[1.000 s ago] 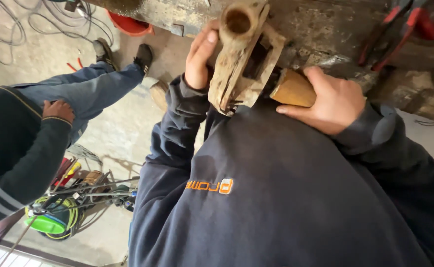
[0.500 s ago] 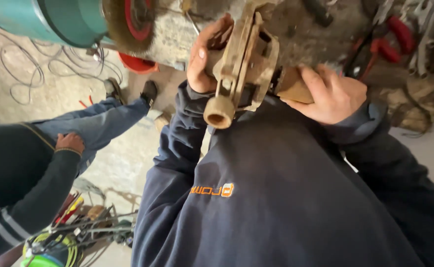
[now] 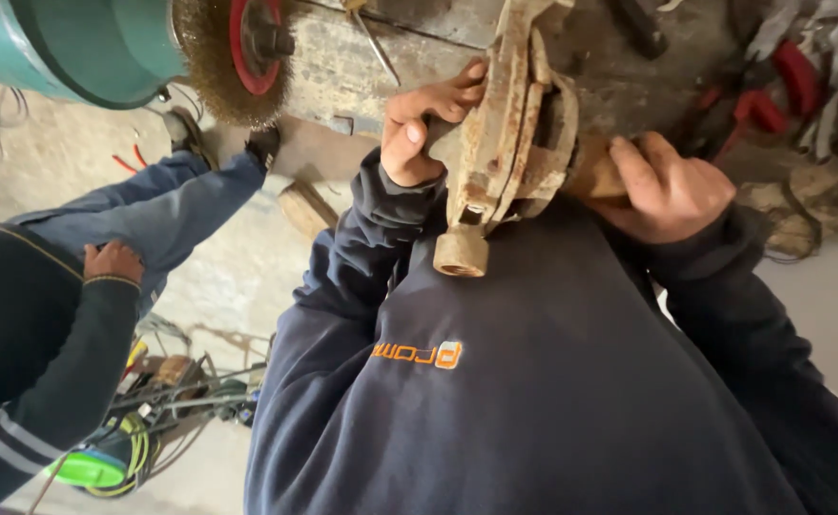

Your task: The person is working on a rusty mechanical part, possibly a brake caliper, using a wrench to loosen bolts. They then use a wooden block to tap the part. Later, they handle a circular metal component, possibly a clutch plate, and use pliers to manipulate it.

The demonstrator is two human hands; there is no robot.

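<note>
Gripping a rusty metal assembly [image 3: 509, 143] from both sides, the person holds it up against the chest of a dark blue sweatshirt [image 3: 533, 401], just in front of the worn edge of a workbench [image 3: 362, 72]. This head view is the only one, and it looks straight down on the work.

The left hand [image 3: 428, 133] is closed on the left edge of the assembly, fingers curled over the flaking plate and thumb pressed against it. The right hand [image 3: 667, 186] is wrapped round a tan stub [image 3: 590, 172] that sticks out of the assembly's right side. The assembly stands roughly on end, with a short cylindrical end [image 3: 461, 253] pointing down toward the sweatshirt.

Up left, a wire brush wheel [image 3: 214, 57] sits on a teal machine housing [image 3: 66, 43], well apart from both hands. Red-handled tools [image 3: 800, 76] lie on the bench to the right. A co-worker's hand [image 3: 113, 262] rests on a jeans-clad leg at the left, above a green reel of cable [image 3: 90, 467] on the floor.

By my reading, the step in hand is steadying and positioning the piece. Any further handling calls for both grips to hold firm, since the rust looks loose and the piece heavy.
</note>
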